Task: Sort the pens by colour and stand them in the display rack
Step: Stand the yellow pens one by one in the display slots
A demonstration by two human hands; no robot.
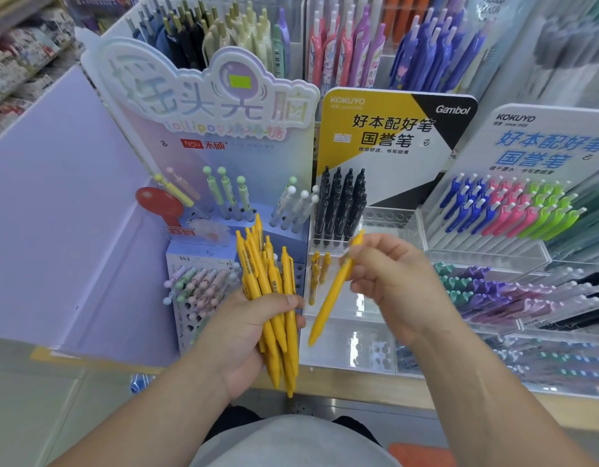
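My left hand point(237, 335) grips a thick bundle of yellow pens point(267, 281), tips down, caps fanned upward. My right hand point(389, 281) pinches a single yellow pen point(331, 294) near its upper end; the pen slants down to the left, apart from the bundle. Behind both hands stands the clear display rack point(385, 224) under the yellow and black sign. Several black pens point(341, 203) stand in its back rows, and three yellow pens point(320, 267) stand in a lower row just left of my right hand.
A pastel lollipop-pen stand point(224, 197) sits left of the rack, with a perforated block of pastel pens point(197, 281) in front. On the right, a stand holds blue, pink and green pens point(507, 210), and purple and teal pens point(486, 284) lie lower down. A lilac panel point(62, 214) walls the left.
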